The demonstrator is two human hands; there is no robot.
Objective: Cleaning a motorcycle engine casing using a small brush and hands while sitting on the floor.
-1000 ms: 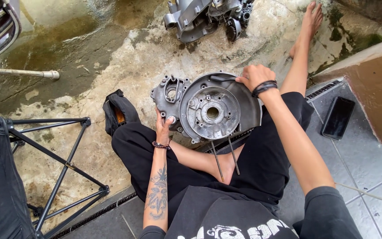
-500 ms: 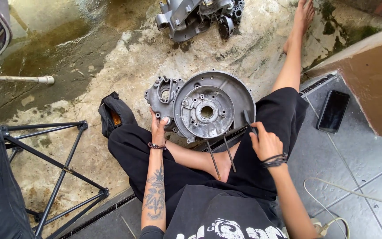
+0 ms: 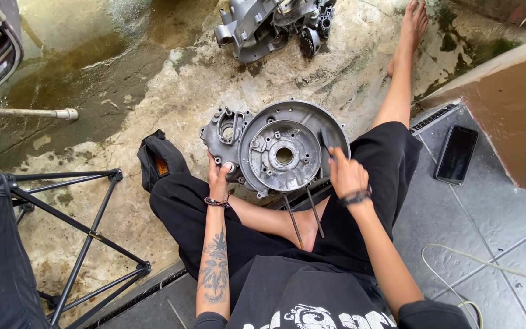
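Observation:
A grey aluminium engine crankcase half [image 3: 275, 149] with a round housing rests on the concrete in front of my crossed legs. My left hand [image 3: 218, 174] grips its lower left edge, thumb on the casting. My right hand [image 3: 346, 172] is closed around a thin dark tool [image 3: 324, 141] whose tip lies against the inner right wall of the round housing. Two long studs [image 3: 302, 216] stick out from the case toward my foot.
Another engine case [image 3: 269, 21] lies at the top. A black pouch [image 3: 157, 159] sits left of my knee. A black folding stand [image 3: 74, 228] is at left, a phone [image 3: 456, 154] on grey tiles at right, a white cable [image 3: 488, 262] lower right.
My right hand came from the top rim of the housing down to my lap side, then rose again to the right inner wall with the tool. The left hand stayed put.

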